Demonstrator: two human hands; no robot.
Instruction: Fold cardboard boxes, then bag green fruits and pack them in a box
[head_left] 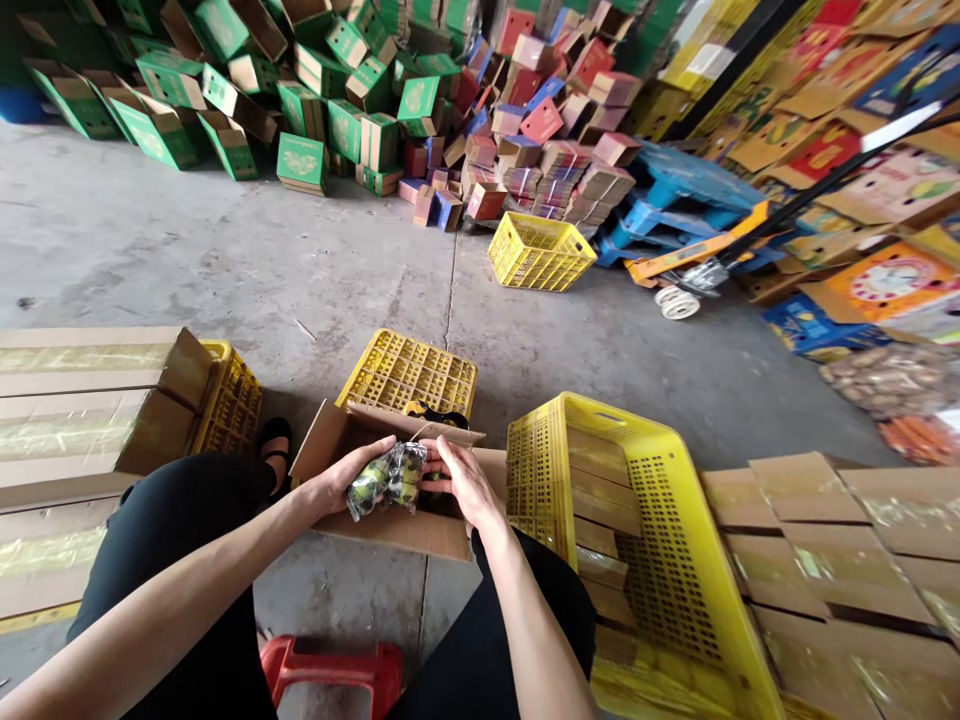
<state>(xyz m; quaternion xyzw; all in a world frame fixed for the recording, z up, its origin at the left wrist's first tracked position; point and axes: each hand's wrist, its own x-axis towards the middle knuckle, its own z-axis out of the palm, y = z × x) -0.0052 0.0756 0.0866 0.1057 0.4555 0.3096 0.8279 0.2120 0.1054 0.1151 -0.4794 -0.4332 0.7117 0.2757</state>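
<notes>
A small clear plastic bag of round green fruit with dark patches (387,480) is between my hands, above an open cardboard box (427,535). My left hand (346,482) grips the bag from its left side. At its right end, the fingers of my right hand (466,482) press against the plastic, fairly straight. The box stands between my knees with its flaps folded outward. A black and yellow object (436,413), probably a tape dispenser, lies just behind it. My hands and the bag hide most of the box's inside.
An upturned yellow crate (409,365) stands beyond the box. To the right, a large yellow crate (664,440) holds cardboard pieces beside stacked cartons (810,540). Taped cartons (97,400) line the left. A red stool (334,665) is below me; a pallet jack (697,270) stands farther off.
</notes>
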